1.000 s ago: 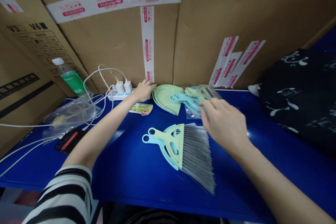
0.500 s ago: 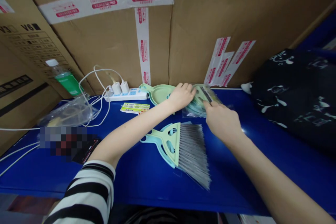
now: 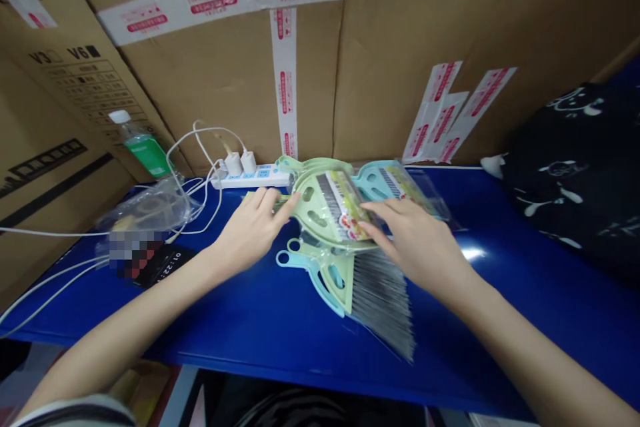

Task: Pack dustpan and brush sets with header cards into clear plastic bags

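A green dustpan and brush set (image 3: 316, 203) in clear plastic wrap with a printed card is held up between my hands. My left hand (image 3: 255, 223) is closed about its handle end on the left. With thumb and fingers, my right hand (image 3: 417, 237) grips the right edge of the wrap. Below lie two unwrapped brushes, a green one (image 3: 345, 300) on top of a blue one (image 3: 320, 290), with grey bristles. Behind my right hand lies a wrapped blue set (image 3: 373, 175). Part of a green dustpan (image 3: 320, 163) shows behind the held set.
A white power strip (image 3: 250, 177) with plugged chargers and cables stands at the back left. Nearby are a green-labelled bottle (image 3: 147, 150), a plastic bag (image 3: 145, 213) and a black device with digits (image 3: 167, 265). Cardboard boxes (image 3: 215, 80) wall the back; a black patterned bag (image 3: 570, 173) sits right.
The green wrapped set has been lifted off the back pile and brought left and nearer, uncovering the blue wrapped set. My left hand has moved left onto its handle end.
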A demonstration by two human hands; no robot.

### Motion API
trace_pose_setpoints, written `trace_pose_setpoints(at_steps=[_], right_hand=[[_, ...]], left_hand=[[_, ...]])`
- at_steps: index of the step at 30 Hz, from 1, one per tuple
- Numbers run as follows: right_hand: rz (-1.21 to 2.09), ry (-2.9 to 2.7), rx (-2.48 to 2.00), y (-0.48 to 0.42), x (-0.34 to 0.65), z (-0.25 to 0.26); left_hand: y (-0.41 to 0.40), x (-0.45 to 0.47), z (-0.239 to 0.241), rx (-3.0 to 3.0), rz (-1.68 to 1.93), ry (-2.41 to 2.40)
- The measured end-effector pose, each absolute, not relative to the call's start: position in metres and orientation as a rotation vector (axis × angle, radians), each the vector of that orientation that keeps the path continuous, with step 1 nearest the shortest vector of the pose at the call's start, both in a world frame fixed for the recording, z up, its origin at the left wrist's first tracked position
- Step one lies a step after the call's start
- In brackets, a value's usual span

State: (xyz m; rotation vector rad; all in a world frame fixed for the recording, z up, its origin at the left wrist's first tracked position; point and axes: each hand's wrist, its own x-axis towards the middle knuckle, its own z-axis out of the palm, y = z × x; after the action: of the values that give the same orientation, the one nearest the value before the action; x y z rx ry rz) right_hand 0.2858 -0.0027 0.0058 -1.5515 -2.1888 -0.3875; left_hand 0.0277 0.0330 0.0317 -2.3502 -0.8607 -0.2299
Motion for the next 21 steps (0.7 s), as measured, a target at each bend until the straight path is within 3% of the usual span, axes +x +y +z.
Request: trace_pose_setpoints(at_steps=[9, 16, 21], right_hand=[[0.226, -2.214, -1.307, -0.012, 0.256, 0.001], [0.235, -2.325, -1.564, -0.019, 0.254, -0.002], [0.202, -2.366, -1.329, -0.021, 0.24, 0.002]], left_hand=[[-0.021, -0.033, 0.012, -2.334, -0.351, -0.97], [-0.045, -0.052, -0.008, -2.315, -0.38, -1.098], [-0.056, -0.051, -0.015, -2.32, -0.375, -1.117]])
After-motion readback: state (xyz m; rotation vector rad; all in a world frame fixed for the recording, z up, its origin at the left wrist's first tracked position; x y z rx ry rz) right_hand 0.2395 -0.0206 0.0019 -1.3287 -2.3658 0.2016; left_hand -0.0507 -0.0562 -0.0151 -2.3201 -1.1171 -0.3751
